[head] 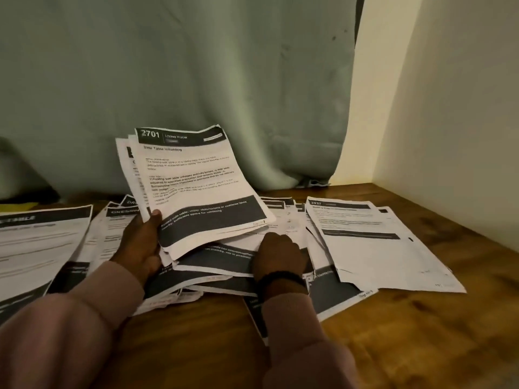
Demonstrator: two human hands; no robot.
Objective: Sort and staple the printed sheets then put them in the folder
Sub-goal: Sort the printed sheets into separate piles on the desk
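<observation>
Gripping flat paper sheets [196,189] (creased), left hand [141,242].

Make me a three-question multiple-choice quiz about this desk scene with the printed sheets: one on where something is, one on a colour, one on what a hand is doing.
1. Where is the sheet numbered 2701?
A. Flat on the table
B. On top of the bundle raised in the left hand
C. Pinned to the curtain

2. What colour is the curtain behind the papers?
A. Pale green
B. Red
C. Black

3. What is the right hand doing?
A. Hanging off the table edge
B. Raising a stapler
C. Resting on the loose sheets on the table

Answers:
1 B: the 2701 sheet faces the camera, atop the bundle gripped by the left hand.
2 A: the curtain is a pale green cloth.
3 C: the right hand lies on the loose sheets spread over the wooden table; no stapler shows.
</observation>
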